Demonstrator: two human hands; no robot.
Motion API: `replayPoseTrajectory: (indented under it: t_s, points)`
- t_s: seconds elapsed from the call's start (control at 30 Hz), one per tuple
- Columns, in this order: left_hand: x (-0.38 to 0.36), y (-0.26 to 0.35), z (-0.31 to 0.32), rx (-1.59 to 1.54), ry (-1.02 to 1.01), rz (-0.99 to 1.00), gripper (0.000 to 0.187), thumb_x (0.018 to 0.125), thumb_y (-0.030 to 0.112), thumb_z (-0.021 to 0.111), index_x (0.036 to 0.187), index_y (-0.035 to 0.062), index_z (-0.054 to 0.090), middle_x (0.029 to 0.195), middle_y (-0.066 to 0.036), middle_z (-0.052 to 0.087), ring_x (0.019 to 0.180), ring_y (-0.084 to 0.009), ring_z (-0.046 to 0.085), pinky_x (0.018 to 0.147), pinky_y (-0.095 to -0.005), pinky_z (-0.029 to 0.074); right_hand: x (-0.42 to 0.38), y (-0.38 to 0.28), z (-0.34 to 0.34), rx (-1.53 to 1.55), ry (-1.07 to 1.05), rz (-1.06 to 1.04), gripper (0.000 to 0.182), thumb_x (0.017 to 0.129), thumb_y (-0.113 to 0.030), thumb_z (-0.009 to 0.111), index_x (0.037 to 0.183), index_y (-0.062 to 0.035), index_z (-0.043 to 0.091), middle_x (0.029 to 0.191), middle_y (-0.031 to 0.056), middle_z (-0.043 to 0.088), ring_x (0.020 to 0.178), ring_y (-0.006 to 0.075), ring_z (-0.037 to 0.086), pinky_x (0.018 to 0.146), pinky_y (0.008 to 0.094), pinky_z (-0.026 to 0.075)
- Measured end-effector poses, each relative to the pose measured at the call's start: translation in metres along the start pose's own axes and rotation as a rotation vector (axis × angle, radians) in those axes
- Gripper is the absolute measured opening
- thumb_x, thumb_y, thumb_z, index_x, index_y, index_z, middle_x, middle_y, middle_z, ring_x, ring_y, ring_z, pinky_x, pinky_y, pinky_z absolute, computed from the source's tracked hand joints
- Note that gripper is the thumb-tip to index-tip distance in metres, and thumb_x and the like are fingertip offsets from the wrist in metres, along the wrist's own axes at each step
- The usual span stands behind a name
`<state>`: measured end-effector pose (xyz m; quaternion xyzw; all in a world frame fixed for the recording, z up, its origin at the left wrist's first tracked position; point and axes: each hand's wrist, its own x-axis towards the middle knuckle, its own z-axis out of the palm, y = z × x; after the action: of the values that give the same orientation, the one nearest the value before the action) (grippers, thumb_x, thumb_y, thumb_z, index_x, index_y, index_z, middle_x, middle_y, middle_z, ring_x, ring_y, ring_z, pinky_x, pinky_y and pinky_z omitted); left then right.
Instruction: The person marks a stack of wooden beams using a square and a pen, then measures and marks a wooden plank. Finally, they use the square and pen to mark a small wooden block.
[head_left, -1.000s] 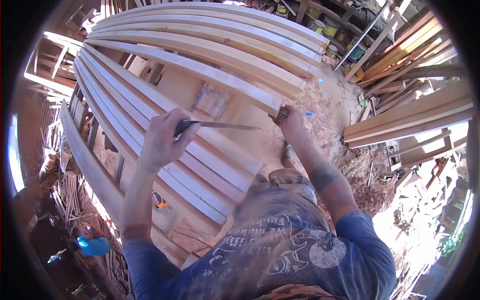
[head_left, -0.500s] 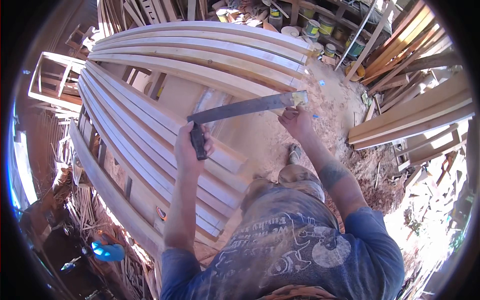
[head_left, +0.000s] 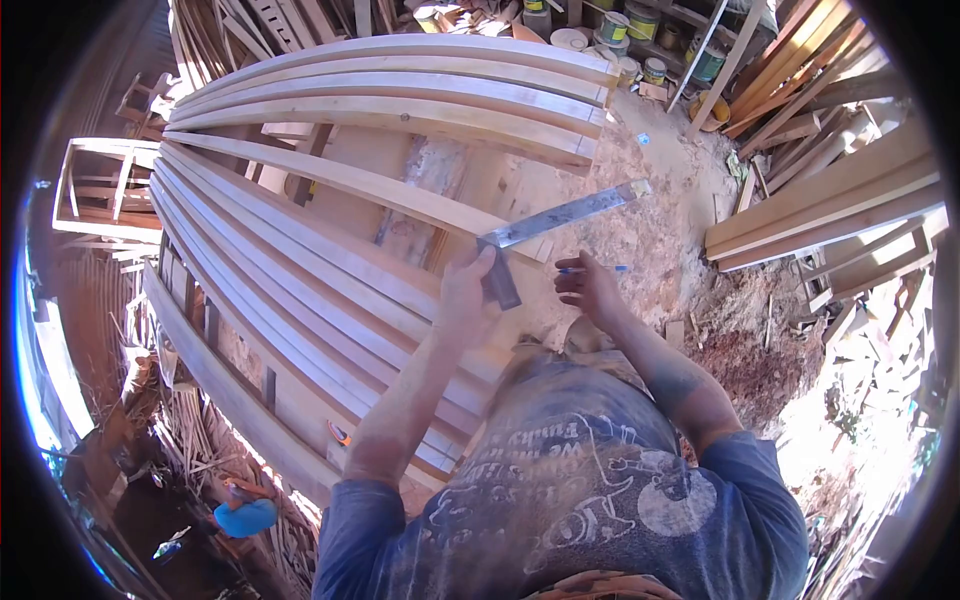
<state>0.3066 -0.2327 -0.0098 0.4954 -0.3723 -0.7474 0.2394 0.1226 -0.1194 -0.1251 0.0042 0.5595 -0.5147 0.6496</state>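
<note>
A try square with a dark stock (head_left: 505, 283) is gripped in my left hand (head_left: 468, 292), the thumb along the stock. Its metal blade (head_left: 572, 213) points up and to the right, overlapping the end of a single long wooden plank (head_left: 370, 183) in this view. To the right, my right hand (head_left: 592, 290) holds a slim blue pen (head_left: 621, 268) between curled fingers, below the blade and near the plank's end.
Planks lie in rows on both sides, one group (head_left: 400, 85) beyond and another (head_left: 300, 270) to the left. Stacked boards (head_left: 830, 205) stand at right, paint cans (head_left: 612, 28) at the back. Offcuts litter the ground at right. A person in blue (head_left: 245, 517) is at lower left.
The square has moved right and down, its blade tilting more steeply. My right hand has dropped away from the blade's tip. The single plank now lies apart from the far group.
</note>
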Motion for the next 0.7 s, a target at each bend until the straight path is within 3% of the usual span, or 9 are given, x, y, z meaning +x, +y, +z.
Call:
replayPoseTrajectory:
  t_s: [0.13, 0.23, 0.33, 0.43, 0.53, 0.7]
  points:
    - [0.003, 0.007, -0.028, -0.069, -0.104, 0.026, 0.025, 0.104, 0.020, 0.057, 0.117, 0.0006, 0.065, 0.096, -0.002, 0.067, 0.086, -0.0137, 0.066, 0.081, -0.0343, 0.056, -0.030, 0.011, 0.002, -0.512, 0.115, -0.184, 0.051, 0.107, -0.042, 0.042, 0.092, -0.0015, 0.070, 0.079, 0.0051, 0.063, 0.077, 0.0154, 0.059, 0.072, 0.0333, 0.047]
    - [-0.015, 0.057, -0.028, -0.065, -0.140, 0.102, 0.021, 0.104, 0.017, 0.057, 0.119, 0.0032, 0.063, 0.102, -0.003, 0.069, 0.093, -0.0135, 0.069, 0.084, -0.0359, 0.059, -0.020, 0.029, -0.007, -0.304, 0.054, -0.358, 0.049, 0.106, -0.039, 0.047, 0.082, -0.0028, 0.068, 0.072, 0.0042, 0.060, 0.069, 0.0134, 0.054, 0.065, 0.0318, 0.043]
    - [-0.021, 0.068, -0.055, -0.043, -0.146, 0.154, 0.022, 0.104, 0.018, 0.058, 0.119, 0.0034, 0.063, 0.101, -0.002, 0.069, 0.091, -0.0127, 0.069, 0.084, -0.0358, 0.059, -0.039, 0.011, 0.002, -0.222, 0.049, -0.336, 0.049, 0.103, -0.041, 0.052, 0.075, -0.0037, 0.066, 0.061, 0.0012, 0.053, 0.061, 0.0132, 0.053, 0.059, 0.0313, 0.042]
    - [-0.026, 0.073, -0.069, -0.035, -0.174, 0.188, 0.021, 0.103, 0.018, 0.059, 0.117, 0.0034, 0.064, 0.099, -0.003, 0.070, 0.090, -0.0131, 0.069, 0.083, -0.0354, 0.058, -0.065, -0.010, 0.013, -0.274, 0.003, -0.211, 0.046, 0.103, -0.039, 0.054, 0.079, -0.0017, 0.068, 0.060, -0.0016, 0.050, 0.051, 0.0099, 0.044, 0.051, 0.0285, 0.034]
    - [-0.027, 0.065, -0.065, 0.017, -0.217, 0.182, 0.022, 0.101, 0.017, 0.062, 0.116, 0.0021, 0.066, 0.098, -0.004, 0.071, 0.088, -0.0132, 0.068, 0.081, -0.0340, 0.058, -0.091, -0.026, 0.040, -0.339, -0.114, -0.229, 0.044, 0.102, -0.039, 0.056, 0.085, -0.0008, 0.070, 0.061, -0.0048, 0.046, 0.051, 0.0067, 0.039, 0.048, 0.0266, 0.028]
    - [-0.021, 0.035, -0.045, 0.267, -0.243, 0.128, 0.026, 0.095, 0.020, 0.069, 0.113, 0.0016, 0.071, 0.096, -0.003, 0.073, 0.083, -0.0112, 0.065, 0.072, -0.0289, 0.053, -0.102, -0.032, 0.094, -0.578, -0.118, -0.323, 0.040, 0.102, -0.042, 0.059, 0.091, -0.0050, 0.071, 0.066, -0.0049, 0.049, 0.057, 0.0060, 0.043, 0.052, 0.0255, 0.033]
